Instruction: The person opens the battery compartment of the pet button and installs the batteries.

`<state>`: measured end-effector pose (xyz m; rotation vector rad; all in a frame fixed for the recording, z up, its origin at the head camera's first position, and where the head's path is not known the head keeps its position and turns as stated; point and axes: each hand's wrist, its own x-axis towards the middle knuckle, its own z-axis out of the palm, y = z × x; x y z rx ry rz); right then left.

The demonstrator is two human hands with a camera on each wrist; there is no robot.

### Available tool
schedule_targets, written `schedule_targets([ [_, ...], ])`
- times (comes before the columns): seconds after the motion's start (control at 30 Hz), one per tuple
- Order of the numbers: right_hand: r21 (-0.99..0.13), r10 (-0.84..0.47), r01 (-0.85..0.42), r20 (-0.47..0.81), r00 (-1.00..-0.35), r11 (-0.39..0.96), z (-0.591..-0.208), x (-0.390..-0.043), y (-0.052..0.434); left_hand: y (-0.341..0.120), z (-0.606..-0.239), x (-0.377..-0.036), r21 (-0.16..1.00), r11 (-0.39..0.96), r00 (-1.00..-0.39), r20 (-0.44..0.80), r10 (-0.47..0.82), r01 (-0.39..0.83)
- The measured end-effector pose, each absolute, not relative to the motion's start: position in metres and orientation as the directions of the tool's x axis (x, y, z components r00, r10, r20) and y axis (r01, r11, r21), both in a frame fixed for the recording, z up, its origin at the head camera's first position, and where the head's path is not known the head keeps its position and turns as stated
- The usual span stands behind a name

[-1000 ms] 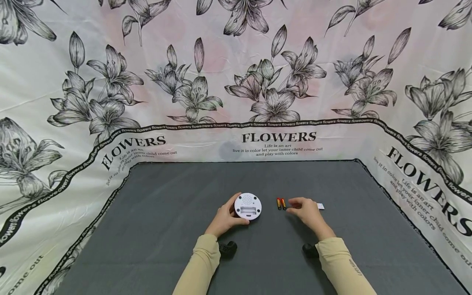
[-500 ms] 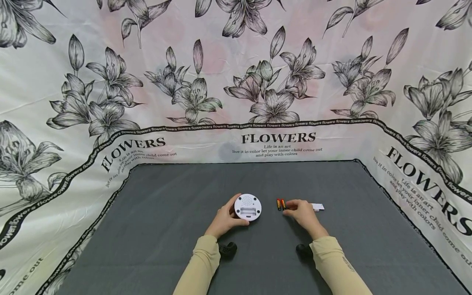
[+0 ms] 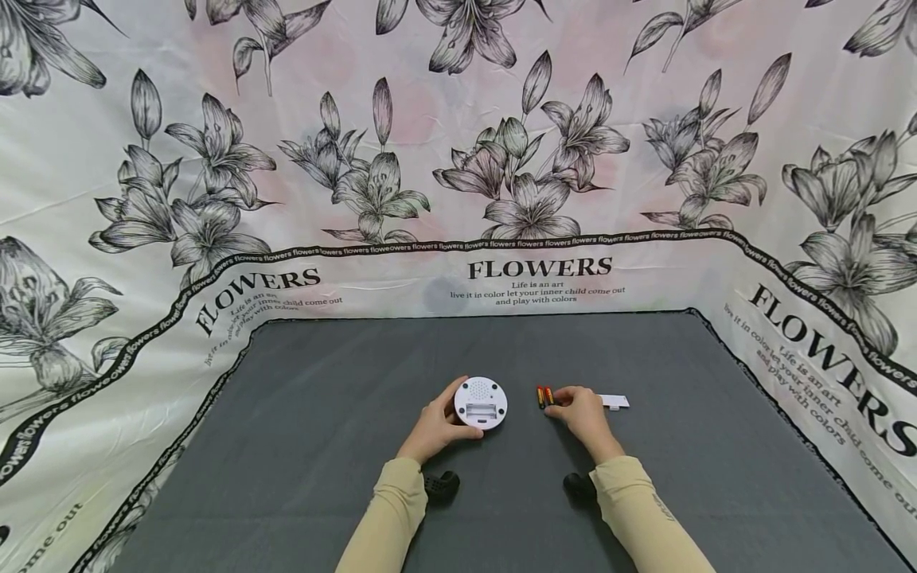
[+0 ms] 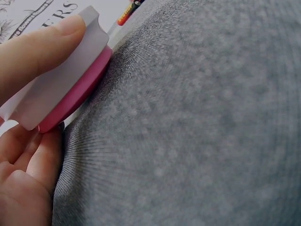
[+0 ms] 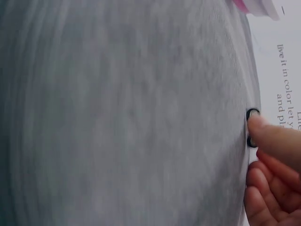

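Fingers of left hand (image 3: 434, 428) gripping white disc (image 3: 481, 402), right hand (image 3: 582, 414) touching 2 batteries (image 3: 545, 396), "FLOWERS" backdrop (image 3: 540, 267).

A staged recording booth, not a lived-in room. A lily-printed "FLOWERS" backdrop cloth (image 3: 458, 159) walls in a grey felt-covered surface (image 3: 322, 446).

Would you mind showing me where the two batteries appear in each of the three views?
Head: the batteries lie right of centre on the grey cloth, at the right hand fingertips.
Left wrist: top edge, beyond the round white device.
Right wrist: right edge, only their ends showing behind a fingertip.
Shared landmark: the round white device.
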<state>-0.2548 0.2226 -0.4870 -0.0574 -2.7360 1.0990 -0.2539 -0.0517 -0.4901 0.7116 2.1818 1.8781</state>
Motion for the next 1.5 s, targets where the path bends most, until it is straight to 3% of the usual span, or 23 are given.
schedule_targets([
  [0.53,-0.669,0.154,-0.028,0.211,-0.965,0.743,-0.489,-0.258,0.218,-0.052,-0.489,-0.253,0.97,0.102,-0.877,0.152,0.456,0.221],
  [0.77,-0.669,0.2,-0.001,0.223,-0.954,0.743,-0.489,-0.26,0.217,-0.051,-0.511,-0.266,0.973,0.088,-0.881,0.153,0.447,0.213],
  [1.27,-0.726,0.238,0.032,0.183,-0.954,0.687,-0.488,-0.259,0.223,-0.05,-0.518,-0.269,0.969,0.103,-0.882,0.159,0.443,0.226],
  [1.5,-0.741,0.176,-0.051,0.224,-0.959,0.669,-0.482,-0.258,0.219,-0.051,-0.501,-0.26,0.973,0.09,-0.88,0.152,0.45,0.213],
])
